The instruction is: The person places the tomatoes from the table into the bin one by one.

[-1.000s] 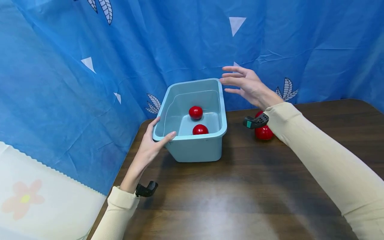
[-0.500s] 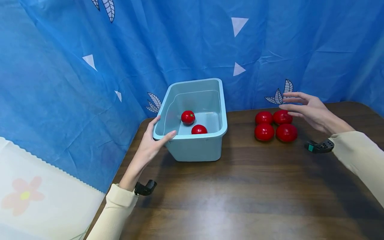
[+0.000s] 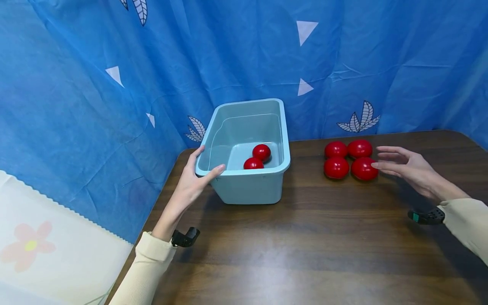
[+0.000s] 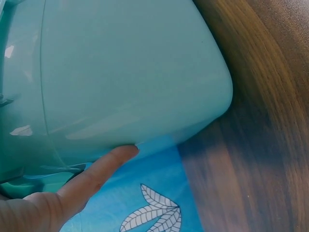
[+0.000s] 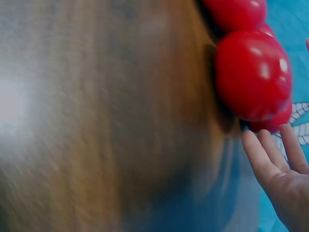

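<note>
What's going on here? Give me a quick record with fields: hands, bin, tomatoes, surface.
left hand: holds the near left corner of the bin's rim
right hand: open, fingers straight, beside the near right tomato on the table
bin: light blue, holds two red tomatoes
tomatoes on table: four, in a tight cluster
surface: dark wooden table

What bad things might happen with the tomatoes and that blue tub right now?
1. The four red tomatoes sit packed together, touching. The open right hand comes in from the side, so nudging the nearest tomato might send the others rolling across the table.
2. The light blue tub stands near the table's back left corner. The left hand holds its rim there; a push might slide it off.
</note>
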### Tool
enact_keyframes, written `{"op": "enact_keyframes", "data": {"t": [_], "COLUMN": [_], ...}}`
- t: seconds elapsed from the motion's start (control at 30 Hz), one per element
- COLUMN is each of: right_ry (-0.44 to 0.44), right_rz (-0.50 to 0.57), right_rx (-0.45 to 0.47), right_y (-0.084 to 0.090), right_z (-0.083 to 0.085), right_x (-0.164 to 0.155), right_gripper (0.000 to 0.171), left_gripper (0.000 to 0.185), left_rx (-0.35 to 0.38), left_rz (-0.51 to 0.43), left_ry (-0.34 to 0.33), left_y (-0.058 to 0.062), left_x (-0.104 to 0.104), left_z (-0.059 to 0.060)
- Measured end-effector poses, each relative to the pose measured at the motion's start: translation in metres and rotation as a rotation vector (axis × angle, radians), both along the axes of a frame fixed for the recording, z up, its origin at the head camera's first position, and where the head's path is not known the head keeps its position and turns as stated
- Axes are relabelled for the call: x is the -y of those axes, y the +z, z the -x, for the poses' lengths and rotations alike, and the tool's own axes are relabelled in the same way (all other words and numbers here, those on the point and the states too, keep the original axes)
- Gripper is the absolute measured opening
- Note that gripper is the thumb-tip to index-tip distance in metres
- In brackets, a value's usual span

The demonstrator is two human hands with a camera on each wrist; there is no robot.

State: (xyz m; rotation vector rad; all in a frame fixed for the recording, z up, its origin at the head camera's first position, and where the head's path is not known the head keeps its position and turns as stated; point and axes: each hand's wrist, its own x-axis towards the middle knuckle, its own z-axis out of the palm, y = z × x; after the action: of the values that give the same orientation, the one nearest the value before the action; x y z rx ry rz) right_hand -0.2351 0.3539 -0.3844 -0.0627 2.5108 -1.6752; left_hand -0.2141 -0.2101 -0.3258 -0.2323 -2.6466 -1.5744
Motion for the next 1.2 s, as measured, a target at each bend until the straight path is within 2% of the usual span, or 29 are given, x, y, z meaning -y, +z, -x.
{"op": "enact_keyframes", "data": {"t": [0.1, 0.23, 0.4, 0.6, 0.9, 1.2], "right_ry": [0.000, -0.009, -0.034, -0.074, -0.106, -0.136], "right_rz": [-0.061, -0.156, -0.173, -0.196, -0.169, -0.052], "right_rx": [0.026, 0.033, 0.009, -0.012, -0.034, 0.018], "right_y": [-0.004, -0.007, -0.012, -0.018, -0.021, -0.007], "right_z": [0.000, 0.000, 0.002, 0.002, 0.000, -0.001], "right_x": [0.008, 0.020, 0.029, 0.035, 0.035, 0.032], "right_gripper": [0.057, 0.079, 0.085, 0.087, 0.082, 0.078], "left_gripper": [0.094, 0.093, 0.093, 0.092, 0.092, 0.092], "left_rx": [0.002, 0.008, 0.010, -0.003, -0.012, -0.006], "left_rz": [-0.003, -0.007, -0.012, -0.012, -0.002, 0.004], "left_ry": [0.001, 0.002, -0.003, -0.009, -0.001, 0.006], "left_y": [0.000, -0.001, -0.002, -0.002, -0.001, -0.001], "left_x": [0.000, 0.000, -0.001, -0.002, -0.003, 0.000], "left_z": [-0.001, -0.001, -0.001, 0.000, 0.000, 0.000]}}
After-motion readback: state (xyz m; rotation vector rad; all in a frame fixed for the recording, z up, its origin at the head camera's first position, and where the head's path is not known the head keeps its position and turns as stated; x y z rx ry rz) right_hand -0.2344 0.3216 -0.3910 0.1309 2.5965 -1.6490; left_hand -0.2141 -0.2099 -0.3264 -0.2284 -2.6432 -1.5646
